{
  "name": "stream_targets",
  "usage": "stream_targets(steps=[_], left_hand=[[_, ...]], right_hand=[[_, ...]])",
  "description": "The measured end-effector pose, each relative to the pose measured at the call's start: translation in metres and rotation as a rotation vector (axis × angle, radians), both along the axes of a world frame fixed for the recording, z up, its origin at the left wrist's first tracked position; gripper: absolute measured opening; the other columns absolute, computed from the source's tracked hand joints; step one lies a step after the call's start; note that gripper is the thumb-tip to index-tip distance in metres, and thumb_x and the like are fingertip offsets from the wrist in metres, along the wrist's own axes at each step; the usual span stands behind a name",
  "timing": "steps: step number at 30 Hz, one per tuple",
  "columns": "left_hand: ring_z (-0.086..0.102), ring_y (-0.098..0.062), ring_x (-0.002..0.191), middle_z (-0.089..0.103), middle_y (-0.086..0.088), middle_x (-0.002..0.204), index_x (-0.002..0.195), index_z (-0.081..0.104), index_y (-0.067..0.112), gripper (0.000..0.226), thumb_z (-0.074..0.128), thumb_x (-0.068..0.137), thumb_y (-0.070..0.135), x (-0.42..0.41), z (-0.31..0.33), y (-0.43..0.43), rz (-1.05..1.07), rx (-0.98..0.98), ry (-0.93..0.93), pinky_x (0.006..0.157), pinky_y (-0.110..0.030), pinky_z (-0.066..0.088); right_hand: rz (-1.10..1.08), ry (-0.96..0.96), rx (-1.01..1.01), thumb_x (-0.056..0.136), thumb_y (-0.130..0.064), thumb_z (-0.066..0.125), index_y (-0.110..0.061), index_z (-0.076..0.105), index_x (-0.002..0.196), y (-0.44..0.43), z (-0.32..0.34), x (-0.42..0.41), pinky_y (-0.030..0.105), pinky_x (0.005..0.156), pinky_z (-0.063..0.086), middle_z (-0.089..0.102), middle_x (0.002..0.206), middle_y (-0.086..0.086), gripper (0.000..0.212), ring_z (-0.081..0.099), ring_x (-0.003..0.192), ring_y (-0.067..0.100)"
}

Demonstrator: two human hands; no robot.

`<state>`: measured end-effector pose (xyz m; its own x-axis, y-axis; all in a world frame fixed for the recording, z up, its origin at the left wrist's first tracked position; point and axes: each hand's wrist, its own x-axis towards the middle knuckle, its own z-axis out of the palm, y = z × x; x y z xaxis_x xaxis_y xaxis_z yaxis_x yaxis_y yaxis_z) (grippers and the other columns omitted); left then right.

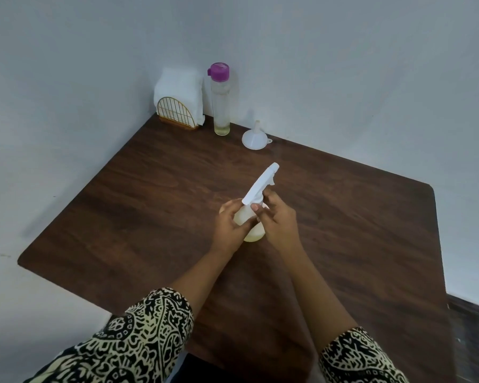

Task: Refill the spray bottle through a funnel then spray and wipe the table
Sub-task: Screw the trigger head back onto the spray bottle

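Both hands hold a spray bottle (250, 225) upright on a dark wooden table (343, 217). The left hand (231, 225) has its fingers wrapped around the body. The right hand (278, 219) has its fingers gripping the neck under the white trigger head (260, 183).

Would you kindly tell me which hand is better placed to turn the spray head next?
Right, probably. The right hand pinches the collar under the white spray head, while the left hand grips the body of the spray bottle and can steady it.

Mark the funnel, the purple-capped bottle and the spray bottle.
funnel (252, 140): head view, on its wide cone.
purple-capped bottle (221, 106): head view, on its clear body.
spray bottle (259, 185): head view, on its white trigger head.
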<state>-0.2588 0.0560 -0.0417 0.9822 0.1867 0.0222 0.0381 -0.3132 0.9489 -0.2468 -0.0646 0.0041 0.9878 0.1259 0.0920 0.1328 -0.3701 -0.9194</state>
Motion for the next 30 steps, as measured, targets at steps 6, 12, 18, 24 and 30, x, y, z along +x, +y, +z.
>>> stream_targets(steps=[6, 12, 18, 24, 30], left_hand=[[0.047, -0.002, 0.104, 0.06, -0.002, 0.114, 0.116, 0.068, 0.017, 0.039, 0.076, 0.078, 0.023, -0.004, 0.004, -0.019, 0.199, 0.001, 0.046, 0.077, 0.002, 0.035], [0.05, -0.011, 0.119, 0.054, 0.011, 0.125, 0.12, 0.056, 0.038, 0.073, 0.088, 0.055, 0.044, 0.016, 0.001, 0.028, -0.264, 0.074, 0.197, 0.099, -0.038, 0.048], [0.053, -0.012, 0.12, 0.055, 0.011, 0.13, 0.129, 0.049, 0.034, 0.097, 0.088, 0.044, 0.061, 0.028, -0.009, 0.033, -0.352, 0.148, 0.251, 0.098, -0.043, 0.049], [0.056, -0.008, 0.11, 0.06, 0.009, 0.122, 0.121, 0.057, 0.026, 0.077, 0.092, 0.053, 0.032, 0.019, -0.008, 0.023, -0.211, 0.143, 0.164, 0.088, -0.025, 0.047], [0.057, -0.005, 0.108, 0.059, 0.012, 0.118, 0.109, 0.055, 0.039, 0.062, 0.087, 0.057, 0.028, 0.009, 0.0, 0.016, -0.141, 0.11, 0.151, 0.087, -0.025, 0.048]], right_hand=[[-0.209, -0.091, -0.092, 0.082, -0.028, 0.068, -0.023, 0.061, 0.103, 0.015, 0.004, -0.006, 0.028, 0.075, 0.052, 0.067, 0.09, -0.013, 0.023, 0.062, 0.084, 0.005], [0.145, 0.086, -0.133, 0.085, -0.026, 0.064, -0.018, 0.06, 0.111, -0.012, 0.013, 0.017, 0.042, 0.087, 0.053, 0.068, 0.107, -0.005, 0.028, 0.064, 0.1, 0.014], [0.323, -0.002, -0.218, 0.089, -0.026, 0.058, -0.017, 0.062, 0.113, -0.015, 0.013, 0.032, 0.04, 0.087, 0.052, 0.067, 0.111, -0.003, 0.026, 0.063, 0.101, 0.014], [-0.067, -0.219, -0.254, 0.084, -0.024, 0.061, -0.013, 0.066, 0.117, 0.004, -0.013, 0.008, 0.023, 0.074, 0.044, 0.07, 0.102, -0.001, 0.035, 0.062, 0.092, 0.014], [-0.193, -0.076, -0.207, 0.081, -0.035, 0.069, -0.014, 0.062, 0.099, 0.023, -0.002, 0.004, 0.028, 0.071, 0.048, 0.066, 0.093, -0.003, 0.029, 0.059, 0.086, 0.013]])
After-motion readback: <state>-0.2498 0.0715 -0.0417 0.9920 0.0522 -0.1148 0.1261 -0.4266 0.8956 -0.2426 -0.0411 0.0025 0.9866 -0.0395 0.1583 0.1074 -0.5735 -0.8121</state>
